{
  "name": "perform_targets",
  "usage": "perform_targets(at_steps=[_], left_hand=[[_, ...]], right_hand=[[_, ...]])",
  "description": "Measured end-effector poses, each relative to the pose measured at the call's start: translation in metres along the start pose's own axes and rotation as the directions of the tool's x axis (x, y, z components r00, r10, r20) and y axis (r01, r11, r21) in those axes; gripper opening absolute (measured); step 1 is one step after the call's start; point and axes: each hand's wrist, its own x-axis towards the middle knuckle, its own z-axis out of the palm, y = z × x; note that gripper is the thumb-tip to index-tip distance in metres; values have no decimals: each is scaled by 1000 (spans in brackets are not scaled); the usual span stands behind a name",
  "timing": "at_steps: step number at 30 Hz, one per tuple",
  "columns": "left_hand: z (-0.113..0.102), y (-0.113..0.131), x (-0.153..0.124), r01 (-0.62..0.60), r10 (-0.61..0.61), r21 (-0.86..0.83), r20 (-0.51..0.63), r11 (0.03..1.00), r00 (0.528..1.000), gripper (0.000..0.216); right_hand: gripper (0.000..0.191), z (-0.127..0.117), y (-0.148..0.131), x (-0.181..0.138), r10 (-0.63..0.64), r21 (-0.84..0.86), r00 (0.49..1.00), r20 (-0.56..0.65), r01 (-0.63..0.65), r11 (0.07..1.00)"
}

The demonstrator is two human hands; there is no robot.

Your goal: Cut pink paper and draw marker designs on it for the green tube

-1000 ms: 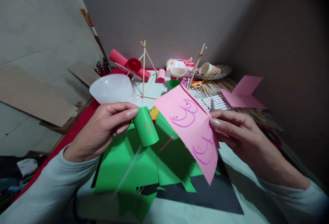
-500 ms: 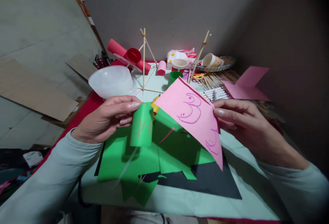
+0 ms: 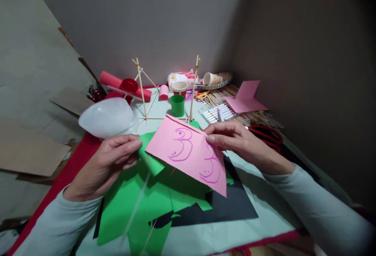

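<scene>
My left hand point(image 3: 110, 158) pinches a small green paper tube point(image 3: 150, 161) between thumb and fingers; a thin stick runs down from the tube. My right hand point(image 3: 235, 140) grips the edge of a folded pink paper point(image 3: 188, 152) that bears purple drawn shapes. The pink paper now lies over part of the green tube, above green paper sheets point(image 3: 141, 201) and a black sheet point(image 3: 232, 205) on the table.
A clear plastic bowl point(image 3: 107, 117) sits behind my left hand. Two wooden stick frames point(image 3: 141, 87), a green cup point(image 3: 178, 105), a paper cup point(image 3: 179, 87), markers point(image 3: 219, 113), red scissors point(image 3: 266, 134), pink paper point(image 3: 245, 97) and a red roll point(image 3: 113, 80) fill the back.
The pink paper has swung left and now overlaps the green tube. The tube has tilted and dropped lower. The view has shifted, so the table's things sit further left.
</scene>
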Motion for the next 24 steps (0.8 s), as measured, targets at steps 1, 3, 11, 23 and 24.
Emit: perform_targets(at_steps=[1, 3, 11, 23, 24], left_hand=[[1, -1, 1, -23, 23, 2, -8, 1000, 1000, 35], [4, -2, 3, -57, 56, -18, -40, 998, 998, 33], [19, -15, 6, -141, 99, -263, -164, 954, 982, 25], [31, -18, 2, -222, 182, -518, -129, 826, 975, 23], [31, -19, 1, -246, 211, -511, -127, 823, 969, 22]], right_hand=[[25, 1, -1, 0, -18, -13, 1000, 1, 18, 1000], [28, 3, -2, 0, -60, -44, 998, -6, 59, 997], [34, 27, -10, -3, -70, -31, 992, -108, 67, 997], [26, 59, 6, -7, -233, -245, 964, -129, 196, 949], [27, 60, 7, -7, -244, -253, 961, -134, 205, 946]])
